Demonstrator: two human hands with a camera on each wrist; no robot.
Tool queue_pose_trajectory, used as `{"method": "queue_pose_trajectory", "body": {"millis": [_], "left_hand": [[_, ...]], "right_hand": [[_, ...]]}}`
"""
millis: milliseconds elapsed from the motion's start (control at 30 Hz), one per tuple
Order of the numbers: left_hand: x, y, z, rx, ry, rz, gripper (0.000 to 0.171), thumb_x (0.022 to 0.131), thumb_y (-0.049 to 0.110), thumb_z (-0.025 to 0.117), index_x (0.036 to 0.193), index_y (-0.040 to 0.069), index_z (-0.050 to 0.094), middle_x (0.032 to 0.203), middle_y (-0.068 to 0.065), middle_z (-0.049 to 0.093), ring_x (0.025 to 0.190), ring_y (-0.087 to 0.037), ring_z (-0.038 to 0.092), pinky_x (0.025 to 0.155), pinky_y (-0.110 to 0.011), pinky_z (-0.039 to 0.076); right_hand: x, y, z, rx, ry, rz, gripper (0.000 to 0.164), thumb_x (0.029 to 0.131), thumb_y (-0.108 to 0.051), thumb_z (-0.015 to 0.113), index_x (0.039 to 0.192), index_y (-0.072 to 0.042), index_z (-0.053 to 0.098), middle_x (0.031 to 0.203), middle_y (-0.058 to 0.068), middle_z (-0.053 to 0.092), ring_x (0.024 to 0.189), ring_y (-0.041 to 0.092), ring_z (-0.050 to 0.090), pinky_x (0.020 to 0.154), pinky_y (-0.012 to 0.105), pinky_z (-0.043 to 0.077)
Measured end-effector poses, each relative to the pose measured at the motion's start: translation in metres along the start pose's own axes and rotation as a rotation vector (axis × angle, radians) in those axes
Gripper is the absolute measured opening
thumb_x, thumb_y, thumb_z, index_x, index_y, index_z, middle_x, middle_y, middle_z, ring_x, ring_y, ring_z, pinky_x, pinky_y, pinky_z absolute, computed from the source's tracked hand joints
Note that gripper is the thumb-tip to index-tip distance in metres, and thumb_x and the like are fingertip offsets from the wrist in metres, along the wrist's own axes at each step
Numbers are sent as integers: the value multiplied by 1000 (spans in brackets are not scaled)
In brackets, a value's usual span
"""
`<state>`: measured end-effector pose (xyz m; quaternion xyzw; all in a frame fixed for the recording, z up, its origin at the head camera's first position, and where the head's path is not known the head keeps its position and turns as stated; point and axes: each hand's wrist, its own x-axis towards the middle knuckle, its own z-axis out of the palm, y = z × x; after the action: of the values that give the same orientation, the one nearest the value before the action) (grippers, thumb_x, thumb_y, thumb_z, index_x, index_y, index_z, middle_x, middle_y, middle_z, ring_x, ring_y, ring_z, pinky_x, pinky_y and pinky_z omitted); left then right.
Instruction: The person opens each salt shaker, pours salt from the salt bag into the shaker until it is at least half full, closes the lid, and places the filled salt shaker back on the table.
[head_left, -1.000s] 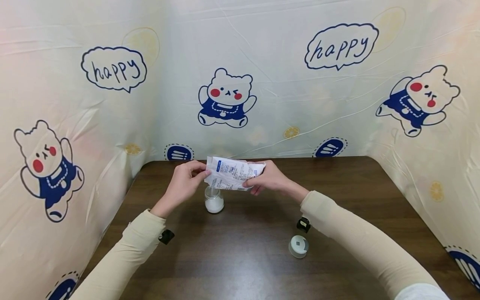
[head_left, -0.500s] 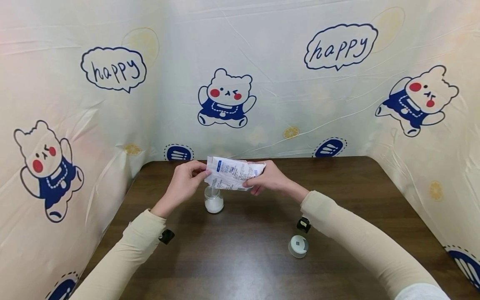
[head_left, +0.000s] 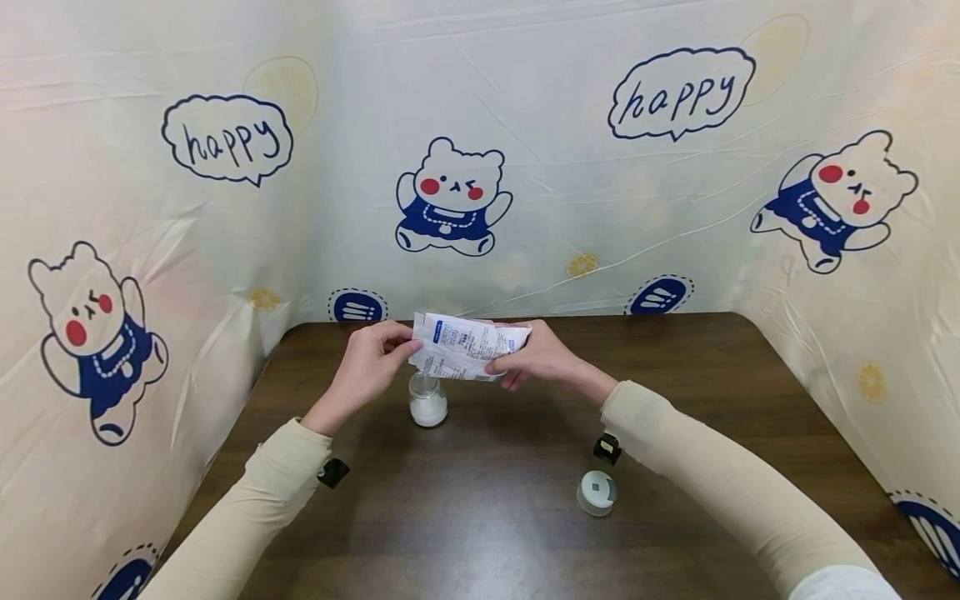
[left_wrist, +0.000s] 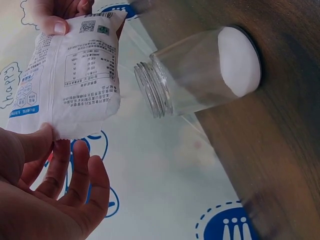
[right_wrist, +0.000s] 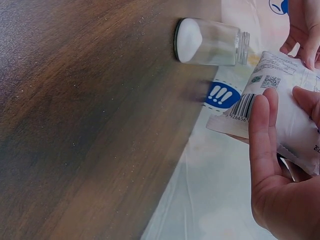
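A white printed packet (head_left: 471,343) is held up between both hands, just above a glass jar (head_left: 429,407). My left hand (head_left: 367,358) pinches the packet's left end between thumb and forefinger; in the left wrist view its other fingers spread loosely below. The right hand (head_left: 546,357) grips the opposite end, thumb across the front. Upright on the table, the lidless jar has a threaded neck and a layer of white powder (left_wrist: 239,62) at its bottom. One packet edge hangs close to the jar's mouth without visibly touching it. I cannot see any powder falling.
A round white-topped lid (head_left: 597,492) lies on the brown wooden table (head_left: 480,517), nearer me and to the right. Fine white specks dot the tabletop in the right wrist view. A printed curtain (head_left: 555,208) hangs along the table's back and sides.
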<state>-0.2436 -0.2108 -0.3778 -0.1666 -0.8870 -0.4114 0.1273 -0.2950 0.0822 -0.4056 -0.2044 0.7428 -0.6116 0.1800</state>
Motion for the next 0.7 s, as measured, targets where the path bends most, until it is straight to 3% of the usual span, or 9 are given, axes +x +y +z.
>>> {"method": "queue_pose_trajectory", "body": {"millis": [500,700], "left_hand": [[-2,-1,0,-4,-4,-12,10,99,4,74,108,1,79,103,-11,74,82,-25,65,68,-33,55],[-2,-2,1,1,6,-6,10,99,4,74,107,0,79,103,-11,74,81,-25,65,68,-33,55]], "right_hand": [[-1,-1,1,-2,-7,-1,44,83,-3,88,125,-1,72,102,18,77,65,33,73,69,62,60],[0,0,1,-5,-7,-1,43,83,-3,88,123,0,72,101,18,77,65,34,73,73,67,58]]}}
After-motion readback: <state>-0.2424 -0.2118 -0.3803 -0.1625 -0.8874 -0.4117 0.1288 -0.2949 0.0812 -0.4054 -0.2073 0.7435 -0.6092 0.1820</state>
